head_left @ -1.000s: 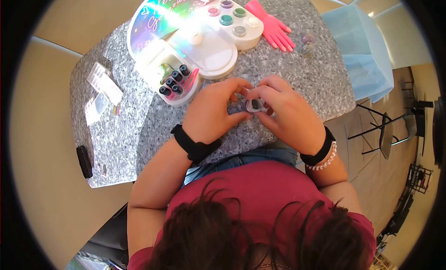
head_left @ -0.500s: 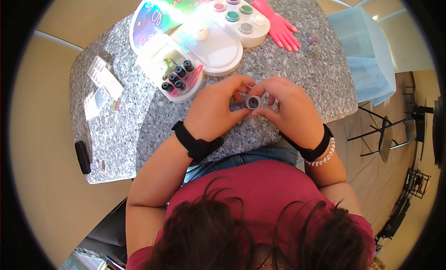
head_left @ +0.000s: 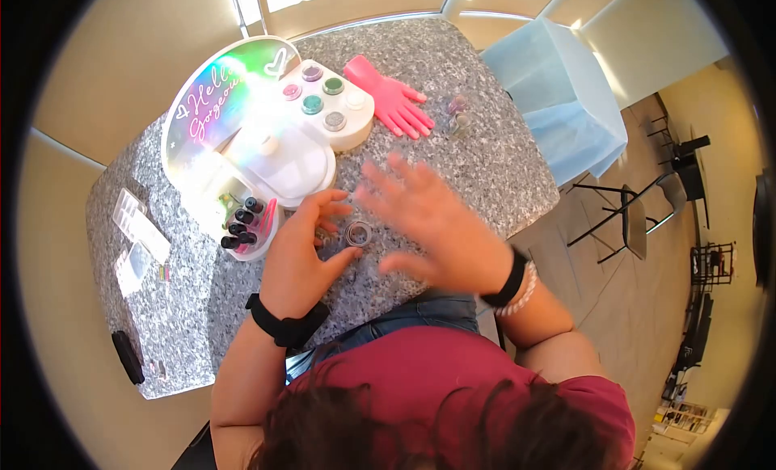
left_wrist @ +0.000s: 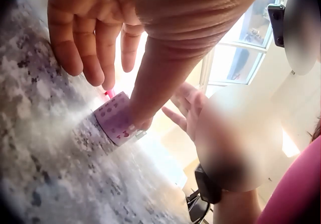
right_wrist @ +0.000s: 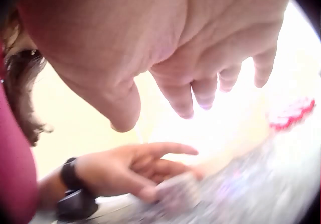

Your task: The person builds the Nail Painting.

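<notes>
A small round patterned container (head_left: pixel 358 234) (left_wrist: pixel 116 118) (right_wrist: pixel 178 193) is at the tabletop, its ring-shaped top facing the head camera. My left hand (head_left: pixel 299 256) curves around it, thumb against its near side; the index finger stands away from it, and the other fingers' contact is partly hidden. To its right, my right hand (head_left: pixel 432 227) hovers above the table, blurred, with spread fingers and nothing held. Its fingers point down in the right wrist view.
Beyond my hands stands a white display (head_left: pixel 303 167) with dark-capped bottles (head_left: pixel 244 221) and glitter pots (head_left: pixel 312 105). A pink glove (head_left: pixel 394 100) lies beside it, near small clear items (head_left: pixel 458 114). A plastic case (head_left: pixel 139 227) is at the left, a blue-covered object (head_left: pixel 558 98) at the right.
My right hand has let go of the container and moved away from it, its fingers spreading. My left hand stays at it. The head view has shifted, so the table appears lower and further left.
</notes>
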### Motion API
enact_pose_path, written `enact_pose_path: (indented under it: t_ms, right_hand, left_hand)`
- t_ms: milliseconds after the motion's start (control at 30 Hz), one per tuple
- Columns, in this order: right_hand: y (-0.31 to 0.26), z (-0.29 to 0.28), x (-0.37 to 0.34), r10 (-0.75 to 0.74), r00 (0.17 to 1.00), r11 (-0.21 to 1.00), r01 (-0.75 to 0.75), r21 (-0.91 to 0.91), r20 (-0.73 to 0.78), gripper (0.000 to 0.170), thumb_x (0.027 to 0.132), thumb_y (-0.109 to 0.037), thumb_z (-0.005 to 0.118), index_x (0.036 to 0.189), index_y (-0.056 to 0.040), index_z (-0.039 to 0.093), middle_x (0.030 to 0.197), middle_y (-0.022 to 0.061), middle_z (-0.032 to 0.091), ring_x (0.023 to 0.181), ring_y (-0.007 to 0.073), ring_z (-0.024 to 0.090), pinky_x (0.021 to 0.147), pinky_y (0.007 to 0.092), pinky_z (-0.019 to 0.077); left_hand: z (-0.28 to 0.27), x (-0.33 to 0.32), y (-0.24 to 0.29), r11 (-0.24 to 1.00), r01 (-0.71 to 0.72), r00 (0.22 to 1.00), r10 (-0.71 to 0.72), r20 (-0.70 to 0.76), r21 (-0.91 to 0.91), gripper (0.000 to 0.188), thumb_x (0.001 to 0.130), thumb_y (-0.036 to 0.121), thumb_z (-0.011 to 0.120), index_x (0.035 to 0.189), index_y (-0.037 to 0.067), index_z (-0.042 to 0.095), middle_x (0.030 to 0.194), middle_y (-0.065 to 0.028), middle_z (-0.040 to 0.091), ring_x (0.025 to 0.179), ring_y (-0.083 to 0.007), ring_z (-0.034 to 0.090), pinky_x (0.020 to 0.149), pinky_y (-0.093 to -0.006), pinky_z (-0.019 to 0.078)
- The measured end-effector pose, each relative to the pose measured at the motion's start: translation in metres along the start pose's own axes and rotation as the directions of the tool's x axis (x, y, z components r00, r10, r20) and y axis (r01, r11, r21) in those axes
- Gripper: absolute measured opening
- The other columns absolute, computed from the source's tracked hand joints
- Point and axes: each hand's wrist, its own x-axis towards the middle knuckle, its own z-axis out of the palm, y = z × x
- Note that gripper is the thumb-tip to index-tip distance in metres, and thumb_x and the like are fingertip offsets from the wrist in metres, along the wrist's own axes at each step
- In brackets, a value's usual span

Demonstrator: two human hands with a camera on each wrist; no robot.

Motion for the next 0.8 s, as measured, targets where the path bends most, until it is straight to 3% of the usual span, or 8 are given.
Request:
enact_pose_path:
  t_ms: [100, 167, 267, 367, 533, 600, 700, 800]
  right_hand:
    - [0.058, -0.015, 0.007, 0.178, 0.922, 0.96, -0.24, -0.146, -0.344, 0.06, 0.096, -0.028, 0.085, 0.147, -0.0037, 0.066, 0.153, 0.0206, 0.065, 0.148, 0.0437, 0.055, 0.126, 0.0524, 0.0413]
    - [0.102, -0.024, 0.007, 0.305, 0.86, 0.903, -0.397, -0.163, -0.409, 0.045, 0.092, -0.027, 0.088, 0.126, -0.0029, 0.071, 0.13, 0.0194, 0.074, 0.129, 0.0433, 0.065, 0.114, 0.0514, 0.0498]
    - [0.139, -0.02, 0.012, 0.53, 0.768, 0.78, -0.608, -0.15, -0.36, 0.036, 0.09, -0.022, 0.088, 0.113, -0.0018, 0.069, 0.111, 0.0185, 0.075, 0.111, 0.0425, 0.07, 0.099, 0.0517, 0.0552]
    - [0.146, -0.01, 0.015, 0.613, 0.735, 0.765, -0.643, -0.014, -0.29, 0.029, 0.09, -0.015, 0.085, 0.109, -0.0006, 0.069, 0.104, 0.0206, 0.075, 0.103, 0.042, 0.073, 0.093, 0.0502, 0.0581]
    - [0.053, -0.017, 0.018, 0.491, 0.818, 0.864, -0.413, 0.289, -0.298, 0.028, 0.09, -0.003, 0.078, 0.117, -0.0019, 0.074, 0.111, 0.0167, 0.074, 0.101, 0.0299, 0.073, 0.089, 0.0393, 0.061]
    - [0.011, -0.018, 0.024, 0.225, 0.939, 0.94, -0.14, 0.31, -0.26, 0.039, 0.089, 0.005, 0.076, 0.127, -0.0062, 0.077, 0.119, 0.0137, 0.074, 0.11, 0.0313, 0.072, 0.094, 0.04, 0.0611]
    - [-0.025, -0.004, 0.029, 0.003, 0.969, 0.952, 0.073, 0.298, -0.247, 0.048, 0.088, 0.005, 0.078, 0.133, -0.0078, 0.077, 0.123, 0.0131, 0.074, 0.113, 0.0333, 0.071, 0.098, 0.042, 0.0599]
    - [-0.033, 0.01, 0.034, 0.012, 0.956, 0.95, 0.08, 0.301, -0.292, 0.053, 0.085, 0.004, 0.082, 0.136, -0.0088, 0.076, 0.129, 0.0129, 0.074, 0.119, 0.0361, 0.07, 0.103, 0.0445, 0.0575]
  left_hand:
    - [-0.004, 0.0, 0.0, 0.997, -0.04, 0.998, 0.037, -0.054, -0.06, 0.08, 0.081, 0.005, 0.095, 0.152, 0.012, 0.059, 0.143, -0.0057, 0.074, 0.116, -0.0157, 0.066, 0.097, -0.0336, 0.0536]
    - [-0.009, 0.002, -0.001, 0.992, -0.039, 0.998, 0.034, -0.044, -0.121, 0.078, 0.082, 0.006, 0.095, 0.152, 0.012, 0.06, 0.144, -0.0061, 0.073, 0.118, -0.016, 0.066, 0.099, -0.0339, 0.0534]
    - [-0.015, 0.003, -0.002, 0.964, -0.054, 0.999, 0.051, -0.018, -0.262, 0.074, 0.085, 0.006, 0.094, 0.151, 0.011, 0.06, 0.146, -0.0069, 0.072, 0.12, -0.0162, 0.064, 0.102, -0.0343, 0.0531]
    - [-0.018, 0.002, -0.001, 0.921, -0.07, 0.997, 0.073, -0.008, -0.384, 0.065, 0.091, 0.008, 0.09, 0.15, 0.008, 0.061, 0.145, -0.0079, 0.072, 0.121, -0.0158, 0.064, 0.103, -0.0342, 0.0528]
    - [-0.019, 0.0, 0.0, 0.881, -0.078, 0.996, 0.086, -0.005, -0.467, 0.049, 0.104, 0.016, 0.079, 0.149, 0.006, 0.063, 0.144, -0.0095, 0.072, 0.121, -0.0155, 0.064, 0.105, -0.0347, 0.0522]
    - [-0.015, 0.001, -0.004, 0.816, -0.046, 0.994, 0.093, 0.052, -0.576, 0.045, 0.11, 0.022, 0.072, 0.15, 0.003, 0.062, 0.144, -0.0103, 0.071, 0.123, -0.0156, 0.066, 0.106, -0.0358, 0.0547]
    - [-0.006, -0.001, -0.007, 0.676, 0.029, 0.995, 0.048, 0.083, -0.736, 0.043, 0.111, 0.02, 0.075, 0.149, 0.003, 0.064, 0.139, -0.0078, 0.074, 0.125, -0.0126, 0.069, 0.104, -0.0328, 0.0581]
    - [-0.004, 0.0, -0.013, 0.668, 0.032, 0.998, 0.016, 0.058, -0.743, 0.046, 0.11, 0.021, 0.077, 0.149, 0.001, 0.063, 0.134, -0.0078, 0.076, 0.117, -0.0115, 0.072, 0.098, -0.0298, 0.0607]
